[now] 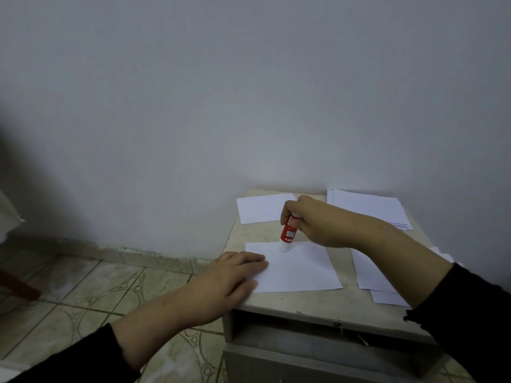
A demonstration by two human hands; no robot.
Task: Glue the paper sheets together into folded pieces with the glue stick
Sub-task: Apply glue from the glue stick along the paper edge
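Observation:
A white paper sheet (pixel 298 268) lies flat on the small beige table (pixel 249 233). My right hand (pixel 318 222) grips a red glue stick (pixel 288 233) held upright, its white tip touching the sheet near the far edge. My left hand (pixel 229 277) lies flat with straight fingers pressing the sheet's left edge. A folded white piece (pixel 262 208) rests at the table's far left corner.
A stack of white sheets (pixel 370 205) sits at the back right, and more sheets (pixel 373 275) lie under my right forearm. The table stands against a pale wall. An open drawer slot (pixel 304 327) faces me below. Tiled floor (pixel 96 286) spreads to the left.

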